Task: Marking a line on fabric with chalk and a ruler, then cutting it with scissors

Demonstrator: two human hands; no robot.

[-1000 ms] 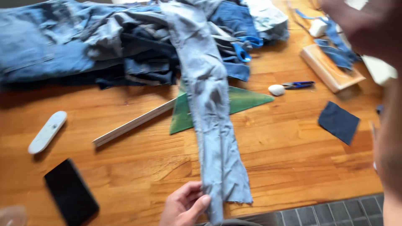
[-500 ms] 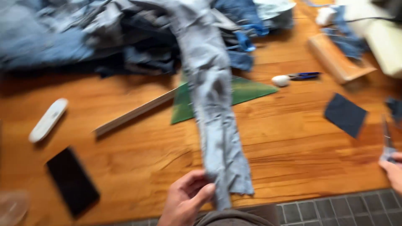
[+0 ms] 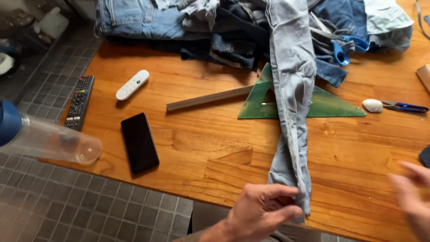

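A long strip of pale blue denim point(image 3: 292, 94) runs from the heap of jeans point(image 3: 215, 27) at the back down to the table's near edge. My left hand point(image 3: 264, 208) pinches the strip's lower end between thumb and fingers. My right hand point(image 3: 412, 195) is blurred at the right edge, fingers apart, holding nothing that I can see. The strip lies over a green set square point(image 3: 331, 105).
On the wooden table point(image 3: 201, 148) lie a black phone point(image 3: 139, 142), a white remote point(image 3: 132, 84), a wooden ruler point(image 3: 208, 98), blue-handled scissors point(image 3: 347, 49), a white chalk piece point(image 3: 372, 105) and small snips point(image 3: 407, 107). A black remote point(image 3: 79, 102) and a clear bottle point(image 3: 45, 139) are at the left.
The view has swung left, bringing the black remote and clear bottle into sight. My left hand still pinches the strip's end. My right hand has moved in from the right edge.
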